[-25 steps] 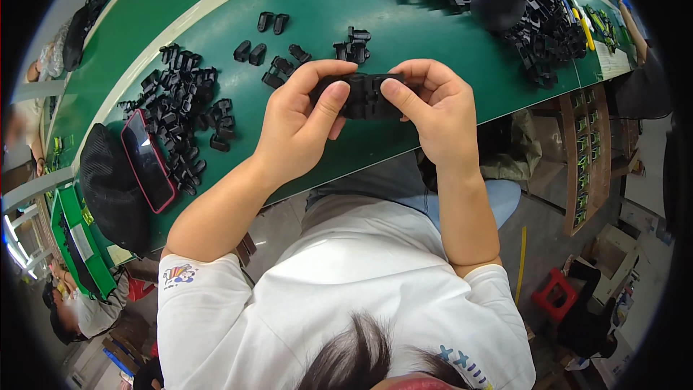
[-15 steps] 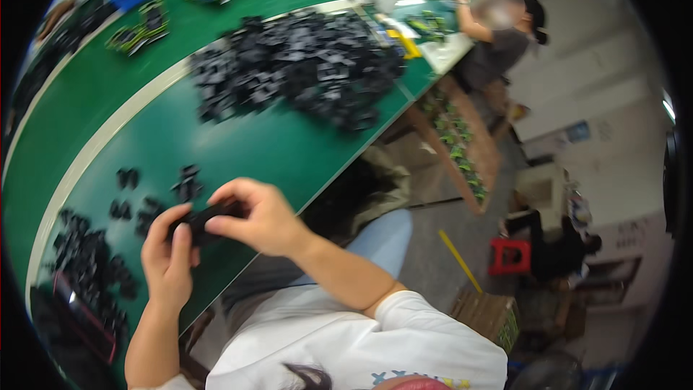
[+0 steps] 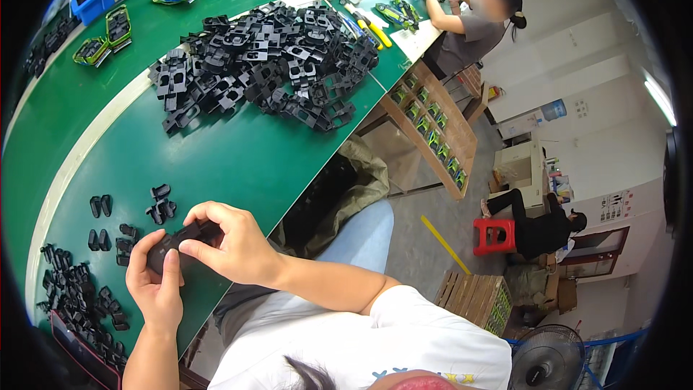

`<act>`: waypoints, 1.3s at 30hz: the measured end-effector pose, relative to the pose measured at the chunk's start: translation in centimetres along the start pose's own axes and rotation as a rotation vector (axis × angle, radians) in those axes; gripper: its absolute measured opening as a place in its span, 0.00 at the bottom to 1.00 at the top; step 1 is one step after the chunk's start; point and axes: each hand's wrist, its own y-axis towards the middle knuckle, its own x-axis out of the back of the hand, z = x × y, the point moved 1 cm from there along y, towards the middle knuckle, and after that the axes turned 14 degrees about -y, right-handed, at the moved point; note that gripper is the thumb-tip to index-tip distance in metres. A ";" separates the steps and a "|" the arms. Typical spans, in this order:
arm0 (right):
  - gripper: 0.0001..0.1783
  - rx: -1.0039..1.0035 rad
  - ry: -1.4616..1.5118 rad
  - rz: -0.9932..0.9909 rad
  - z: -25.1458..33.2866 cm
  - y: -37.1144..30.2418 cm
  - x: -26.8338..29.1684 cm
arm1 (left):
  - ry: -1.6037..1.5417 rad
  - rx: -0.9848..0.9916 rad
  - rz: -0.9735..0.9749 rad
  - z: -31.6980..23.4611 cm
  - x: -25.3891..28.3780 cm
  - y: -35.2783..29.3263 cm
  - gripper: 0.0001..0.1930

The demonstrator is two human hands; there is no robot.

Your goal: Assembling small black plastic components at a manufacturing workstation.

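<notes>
Both hands are together near the table's front edge, clamped on one blk plastic part [image 3: 160, 251] btwn them. L hand [image 3: 157, 289] has its left end, thumb along the near side; R hand [image 3: 238, 245] grips the other end, thumb pressed in too. Fingers hide a lot of it — full shape unclear, & can't tell if it touches the green table [image 3: 195, 152].

Just beyond the hands: a small cluster of blk pieces [image 3: 161, 206], a few more [image 3: 125, 243] beside the L hand, plus two pairs set out to the left, upper pair [image 3: 101, 206] & lower pair [image 3: 99, 240]. Lower left, a loose pile of small blk parts [image 3: 76, 292] w/ a red-edged phone [image 3: 81, 352] next to it.

Farther up the table, a big heap of blk parts [image 3: 267, 61] — yellow-handled tool [image 3: 374, 30] just past its right end. Yellow-green assemblies [image 3: 119, 27] lie along the far side, by a blue bin [image 3: 88, 13]. Co-worker [image 3: 469, 47] at upper R, arms over the worktop.
</notes>
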 end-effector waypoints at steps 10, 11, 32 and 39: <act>0.13 0.001 0.118 0.204 -1.0 -0.3 0.9 | -0.080 0.071 0.073 -0.2 -0.2 -0.4 0.12; 0.13 0.011 0.122 0.198 -1.2 -0.3 1.1 | -0.073 0.062 0.078 -0.1 -0.1 -0.4 0.12; 0.10 0.190 -0.039 0.090 -0.9 -1.8 0.2 | 0.088 -0.021 0.177 -0.8 -0.7 -0.8 0.22; 0.10 0.239 -0.164 0.155 -1.2 -1.7 0.5 | 0.154 -0.022 0.164 -1.2 -0.9 -0.7 0.20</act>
